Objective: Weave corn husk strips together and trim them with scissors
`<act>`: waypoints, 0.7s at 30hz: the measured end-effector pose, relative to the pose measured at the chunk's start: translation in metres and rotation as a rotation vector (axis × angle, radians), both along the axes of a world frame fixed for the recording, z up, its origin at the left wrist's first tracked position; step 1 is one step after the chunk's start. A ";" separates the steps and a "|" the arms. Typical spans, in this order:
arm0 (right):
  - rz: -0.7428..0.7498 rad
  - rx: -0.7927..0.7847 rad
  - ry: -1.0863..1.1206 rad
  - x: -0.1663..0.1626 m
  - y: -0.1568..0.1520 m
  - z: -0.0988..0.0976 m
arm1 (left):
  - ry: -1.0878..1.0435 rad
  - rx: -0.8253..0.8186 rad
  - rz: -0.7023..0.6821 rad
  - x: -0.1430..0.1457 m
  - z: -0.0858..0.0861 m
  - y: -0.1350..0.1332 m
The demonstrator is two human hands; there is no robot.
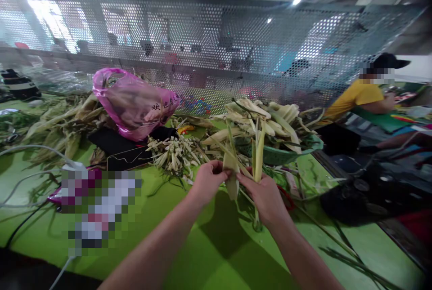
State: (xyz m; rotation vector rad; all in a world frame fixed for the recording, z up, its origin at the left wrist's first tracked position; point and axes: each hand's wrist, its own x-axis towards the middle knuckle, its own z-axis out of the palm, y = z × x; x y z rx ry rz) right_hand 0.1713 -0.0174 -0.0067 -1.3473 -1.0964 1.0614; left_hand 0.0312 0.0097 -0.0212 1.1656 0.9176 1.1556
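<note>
Over the green table, my left hand (208, 183) pinches the edge of a pale, flat corn husk (231, 174) between thumb and fingers. My right hand (266, 198) is closed too, its fingertips at the other side of that husk. A bundle of folded corn husk strips (259, 150) rises upright from the right hand, and thin loose ends hang below it. Right behind the hands stands a green basket (281, 155), heaped with pale corn husks (263, 119). To the left of it lies a pile of short cut husk pieces (175, 153).
A pink plastic bag (135, 105) sits at the back left beside dried husks (72, 123). Cables run to a blurred power strip (108, 209) at front left. A perforated metal screen (202, 56) borders the table's back. A person in yellow (357, 96) sits at right.
</note>
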 end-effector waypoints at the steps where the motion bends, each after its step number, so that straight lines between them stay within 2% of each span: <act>1: 0.001 0.009 0.012 0.000 0.000 -0.001 | 0.004 0.000 -0.001 0.000 0.000 0.000; 9: 0.015 -0.007 -0.043 0.000 0.002 -0.004 | 0.013 0.001 0.003 -0.001 0.004 -0.001; 15: 0.014 -0.023 0.025 0.000 0.002 -0.001 | 0.000 -0.009 0.003 -0.001 0.004 -0.001; 21: 0.049 -0.053 0.067 -0.005 -0.003 0.003 | 0.092 0.054 0.002 -0.004 0.004 -0.001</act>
